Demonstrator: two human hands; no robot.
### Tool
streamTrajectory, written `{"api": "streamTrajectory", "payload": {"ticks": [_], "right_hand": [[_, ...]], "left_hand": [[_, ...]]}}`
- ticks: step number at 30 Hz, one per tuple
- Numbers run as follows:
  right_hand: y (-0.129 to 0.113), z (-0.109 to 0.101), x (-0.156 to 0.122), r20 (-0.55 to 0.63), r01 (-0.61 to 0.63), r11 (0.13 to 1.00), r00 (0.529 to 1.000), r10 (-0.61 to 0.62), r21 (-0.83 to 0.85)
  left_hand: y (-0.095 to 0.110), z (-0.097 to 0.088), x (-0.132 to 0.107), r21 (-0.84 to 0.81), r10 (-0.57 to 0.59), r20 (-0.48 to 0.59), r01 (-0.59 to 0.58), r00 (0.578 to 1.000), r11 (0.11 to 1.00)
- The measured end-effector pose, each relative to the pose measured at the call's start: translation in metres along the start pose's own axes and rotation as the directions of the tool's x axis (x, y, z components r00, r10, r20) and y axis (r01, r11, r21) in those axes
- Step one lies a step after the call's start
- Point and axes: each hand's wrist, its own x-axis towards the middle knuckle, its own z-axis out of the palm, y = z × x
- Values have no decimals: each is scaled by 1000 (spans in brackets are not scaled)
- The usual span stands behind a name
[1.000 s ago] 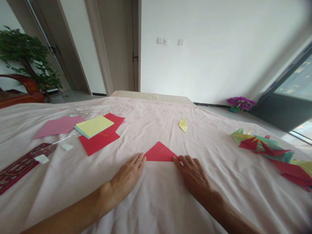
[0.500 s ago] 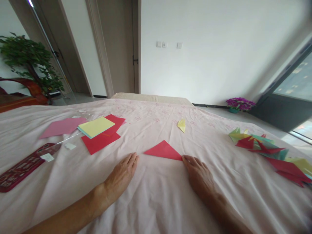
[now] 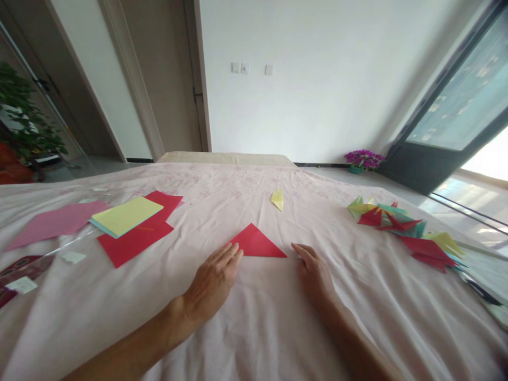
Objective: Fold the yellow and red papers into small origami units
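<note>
A red sheet of paper folded into a triangle [image 3: 257,243] lies flat on the pink cloth [image 3: 262,317], its long edge toward me. My left hand [image 3: 216,275] rests with its fingers stretched out flat over the triangle's left corner and covers it. Just off the right corner is my right hand [image 3: 315,272], its fingers extended and nothing held in them. A small gap separates its fingertips from the paper.
To the left lie red sheets [image 3: 135,241], a yellow sheet [image 3: 127,216] and a pink sheet [image 3: 59,222]. A small folded yellow piece [image 3: 278,199] is farther back. Several folded paper shapes [image 3: 389,218] cluster on the right, near a dark-and-white object [image 3: 484,291].
My left hand has moved onto the triangle's left corner. The right hand has come off its right corner. The view has turned somewhat to the right.
</note>
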Motion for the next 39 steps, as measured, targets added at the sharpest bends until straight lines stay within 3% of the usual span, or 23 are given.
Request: {"api": "streamTrajectory", "payload": {"ticks": [6,11,20,23,25,28,31,34,39], "right_hand": [[-3,-5,2,21,-8,1000,1000,8,-23],[-11,-11,2,91,54,998,995,-51,-33],[-19,-9,15,59,-50,997,997,54,-64],[-16,-4,17,6,12,995,1000,-13,101],[-17,-2,15,-29,77,971,997,-72,227],[-26,-2,7,-70,165,914,986,-150,371],[-42,-6,-3,-139,232,846,972,-188,480],[-54,-12,-9,-179,233,830,970,-163,507],[-61,-15,-10,-163,170,778,983,-87,605]], "left_hand": [[2,23,-2,-12,-10,97,11,995,1000],[-3,25,-9,-15,-6,70,7,998,1000],[1,27,-6,-59,-30,31,31,999,998],[-2,30,-7,-149,-96,-10,94,995,984],[-7,31,-5,-252,-173,-90,145,981,957],[-20,28,0,-439,-348,-206,231,914,868],[-32,22,5,-654,-507,-132,310,852,690],[-38,19,5,-766,-499,5,324,867,555],[-40,22,-1,-783,-369,-49,194,928,592]]}}
